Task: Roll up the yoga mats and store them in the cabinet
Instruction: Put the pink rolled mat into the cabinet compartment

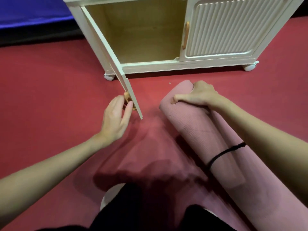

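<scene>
Right hand (pixel 200 95) grips rolled pink yoga mat (pixel 198 129) at centre right; left hand (pixel 116 117), fingers straight, touches open cabinet door (pixel 116 64) handle (pixel 127 97).

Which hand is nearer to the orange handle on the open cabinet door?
Left. The left hand is right at the orange handle of the open door, fingers around it. The right hand is off to the right, gripping the end of the rolled pink mat.
</scene>
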Tool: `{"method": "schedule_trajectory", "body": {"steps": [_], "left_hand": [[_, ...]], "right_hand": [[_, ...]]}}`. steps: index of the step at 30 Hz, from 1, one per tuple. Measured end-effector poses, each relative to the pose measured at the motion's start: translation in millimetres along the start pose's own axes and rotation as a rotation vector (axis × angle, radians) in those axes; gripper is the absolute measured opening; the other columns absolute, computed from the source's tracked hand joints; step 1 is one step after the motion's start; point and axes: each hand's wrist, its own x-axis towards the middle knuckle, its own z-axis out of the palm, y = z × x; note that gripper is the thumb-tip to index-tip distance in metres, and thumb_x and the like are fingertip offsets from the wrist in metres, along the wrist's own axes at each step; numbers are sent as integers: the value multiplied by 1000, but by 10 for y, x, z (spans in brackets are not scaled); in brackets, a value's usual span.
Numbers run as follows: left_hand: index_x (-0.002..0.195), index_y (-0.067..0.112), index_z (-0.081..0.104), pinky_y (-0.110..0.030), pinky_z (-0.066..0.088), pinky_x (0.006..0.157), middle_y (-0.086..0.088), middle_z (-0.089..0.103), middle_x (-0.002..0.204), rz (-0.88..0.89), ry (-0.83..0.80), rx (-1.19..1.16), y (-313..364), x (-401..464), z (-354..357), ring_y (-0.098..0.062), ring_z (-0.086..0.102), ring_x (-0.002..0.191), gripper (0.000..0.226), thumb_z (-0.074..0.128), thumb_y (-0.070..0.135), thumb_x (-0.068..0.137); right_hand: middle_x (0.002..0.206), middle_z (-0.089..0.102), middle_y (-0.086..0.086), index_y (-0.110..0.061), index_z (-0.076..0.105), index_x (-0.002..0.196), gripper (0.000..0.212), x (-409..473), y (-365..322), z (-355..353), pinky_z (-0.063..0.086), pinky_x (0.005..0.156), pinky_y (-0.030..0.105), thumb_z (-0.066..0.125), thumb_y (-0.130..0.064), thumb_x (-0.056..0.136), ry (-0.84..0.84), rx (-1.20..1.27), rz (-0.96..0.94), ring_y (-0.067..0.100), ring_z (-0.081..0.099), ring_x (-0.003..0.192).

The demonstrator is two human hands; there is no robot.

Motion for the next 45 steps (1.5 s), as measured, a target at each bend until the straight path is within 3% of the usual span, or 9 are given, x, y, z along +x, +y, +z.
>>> {"method": "schedule_trajectory", "body": {"steps": [6, 13, 18, 21, 30, 37, 40, 42, 45], "left_hand": [[102, 16, 48, -43, 48, 70, -5, 59, 90, -301, 112, -2, -132, -344, -242, -25, 58, 75, 27, 50, 40, 91], [122, -8, 46, -42, 35, 96, -27, 51, 130, -1000, 238, -55, -201, -435, -239, -41, 47, 120, 49, 31, 34, 101], [114, 1, 55, -48, 53, 86, -21, 63, 112, -1370, 117, -373, -403, -466, -256, -40, 62, 98, 71, 26, 55, 79], [82, 11, 51, -28, 49, 50, -9, 58, 79, -1235, -44, -491, -132, -298, -199, -24, 58, 63, 24, 38, 26, 95], [86, 17, 58, -28, 52, 58, 0, 62, 81, -509, -251, -400, 472, 1401, 386, -13, 59, 70, 16, 47, 7, 89], [140, 4, 38, -27, 46, 84, -11, 55, 130, -471, -244, -292, 901, 2362, 1008, -23, 58, 110, 53, 51, 25, 93], [148, 3, 24, -11, 43, 69, -7, 42, 145, -403, -313, -279, 942, 2547, 1155, -14, 54, 108, 64, 53, 25, 95], [147, 4, 28, -7, 44, 54, -9, 43, 145, -383, -325, -327, 867, 2611, 1234, -14, 55, 108, 65, 58, 23, 92], [134, 7, 47, -16, 50, 75, -4, 57, 128, -361, -276, -268, 780, 2657, 1265, -15, 57, 106, 50, 59, 30, 92]], "right_hand": [[119, 60, 11, -12, 61, 114, 110, 9, -127, 165, 48, 95, 41, 67, -82, 31, -11, -48, 28, 35, 54, 113], [129, 55, 12, -13, 58, 121, 112, 43, -117, 299, 43, 102, 43, 70, -82, 33, 15, -68, 66, 35, 46, 123], [133, 51, 14, -10, 55, 125, 107, 66, -64, 390, 37, 102, 42, 73, -79, 45, 48, -83, 71, 35, 42, 126], [135, 48, 15, -9, 53, 128, 109, 81, -45, 420, 35, 103, 43, 72, -79, 47, 57, -76, 75, 36, 40, 128], [141, 41, 19, -11, 35, 139, 113, -65, 296, 384, 37, 107, 46, 70, -79, 56, -8, 39, -14, 39, 41, 130], [151, 25, 22, -13, 3, 152, 135, -423, 789, 263, 31, 113, 44, 76, -72, 55, -261, -80, -23, 35, 30, 140], [152, 27, 21, -22, -12, 151, 157, -569, 956, 303, 32, 113, 45, 82, -73, 37, -414, -159, -29, 34, 28, 142], [143, 43, 14, -27, -4, 150, 155, -619, 998, 366, 39, 107, 44, 82, -74, 30, -363, -116, -66, 31, 41, 133], [125, 54, 3, -34, 18, 142, 138, -633, 1025, 426, 47, 97, 45, 77, -78, 25, -234, -43, -115, 27, 52, 115]]}}
